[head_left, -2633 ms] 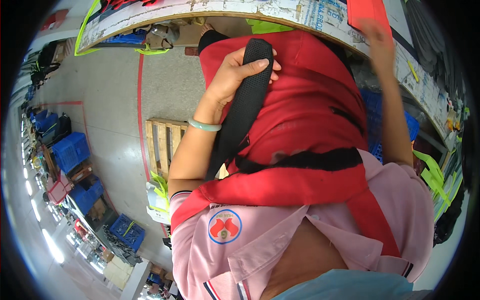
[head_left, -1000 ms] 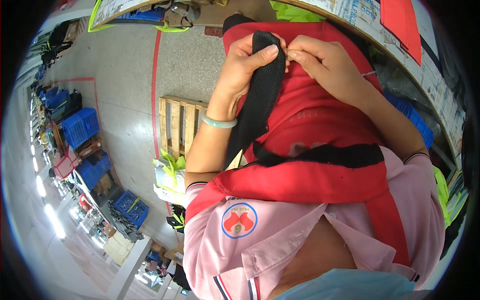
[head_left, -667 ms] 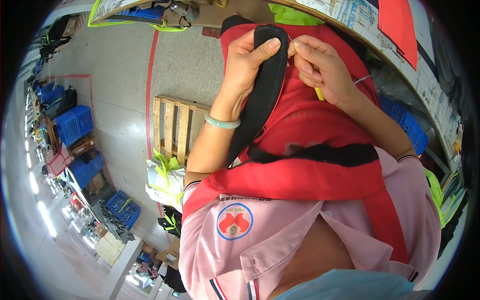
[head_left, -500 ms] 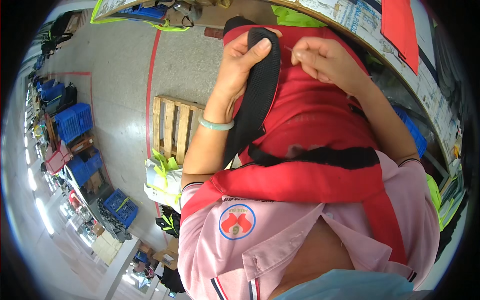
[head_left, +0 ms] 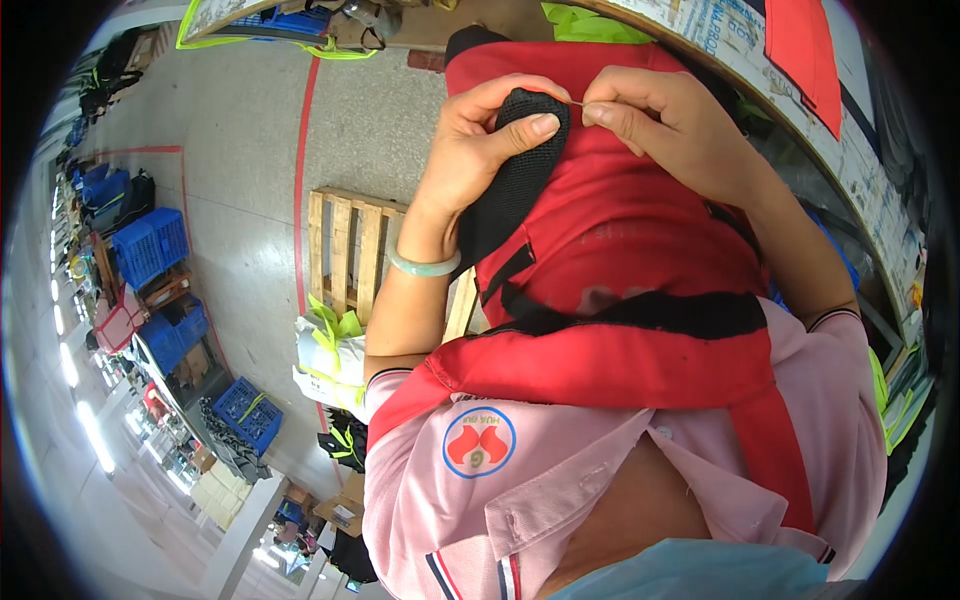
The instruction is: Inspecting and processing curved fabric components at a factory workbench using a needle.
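My left hand (head_left: 450, 165) grips a black mesh fabric strap (head_left: 512, 200), with the thumb pressed on its face and the index finger curled behind its top edge. The strap hangs down toward my forearm, and its lower part is hidden. Just to the right, my right hand (head_left: 680, 130) pinches a thin, needle-like thing (head_left: 577, 103) between thumb and index finger. Its tip meets the strap's upper right edge, by my left index fingertip; it is too small to name surely. Both hands are above the red apron (head_left: 630, 240) over my lap.
A worktable edge (head_left: 700, 60) curves along the upper right, with red fabric (head_left: 805, 60) hanging over it. Left of me, a wooden pallet (head_left: 340, 245) and a white bag (head_left: 330, 365) with yellow-green ties are on the floor. Blue crates (head_left: 150, 245) stand farther left.
My left hand has tilted and lowered slightly with the strap, whose top now folds toward me. The thin thing in my right hand has come against the strap's edge.
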Demonstrator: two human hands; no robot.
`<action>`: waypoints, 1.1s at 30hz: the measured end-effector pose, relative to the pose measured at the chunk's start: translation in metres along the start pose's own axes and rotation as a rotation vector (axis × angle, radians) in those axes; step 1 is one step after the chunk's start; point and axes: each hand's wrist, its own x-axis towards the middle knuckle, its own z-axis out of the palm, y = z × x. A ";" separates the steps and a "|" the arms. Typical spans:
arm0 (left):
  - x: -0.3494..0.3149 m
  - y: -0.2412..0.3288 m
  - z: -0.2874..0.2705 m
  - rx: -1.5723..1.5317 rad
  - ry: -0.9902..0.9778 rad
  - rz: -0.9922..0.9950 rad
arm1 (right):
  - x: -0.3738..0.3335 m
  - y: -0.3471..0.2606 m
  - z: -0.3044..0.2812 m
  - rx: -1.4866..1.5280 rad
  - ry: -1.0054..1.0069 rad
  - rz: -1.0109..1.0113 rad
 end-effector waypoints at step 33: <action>-0.020 -0.012 0.002 0.243 -0.067 0.028 | -0.001 0.004 0.003 -0.170 -0.146 -0.026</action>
